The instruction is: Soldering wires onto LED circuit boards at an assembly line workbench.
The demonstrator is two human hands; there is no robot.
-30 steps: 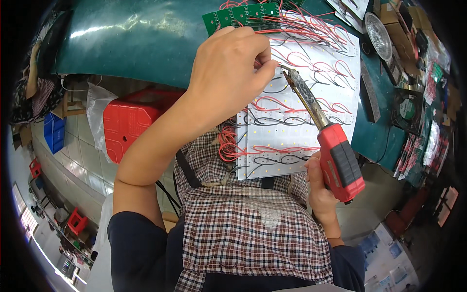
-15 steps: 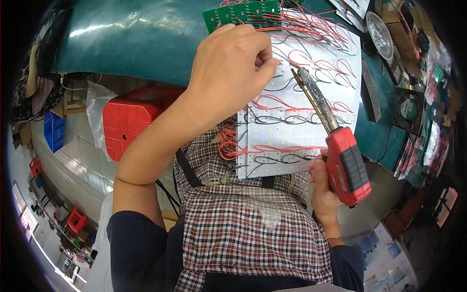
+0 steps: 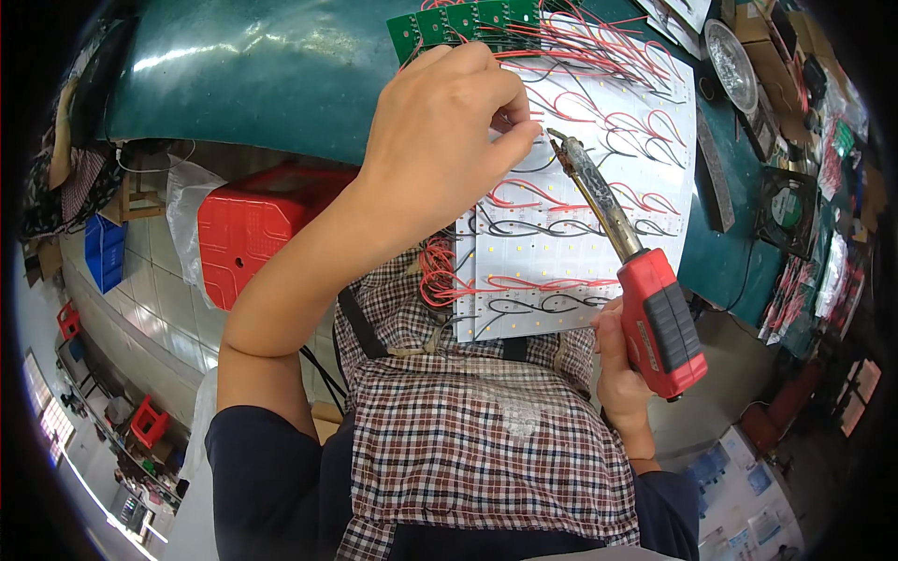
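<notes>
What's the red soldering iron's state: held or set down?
Held: the right hand grips the red soldering iron by its handle, with its tip close to the left hand. Whether it's hot, I cannot tell.

Soldering iron point(image 3: 642, 267) of rough metal, smooth plastic

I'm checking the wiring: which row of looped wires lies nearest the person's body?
The black row along the white panel's near edge; next comes a red row, with all others farther away.
</notes>
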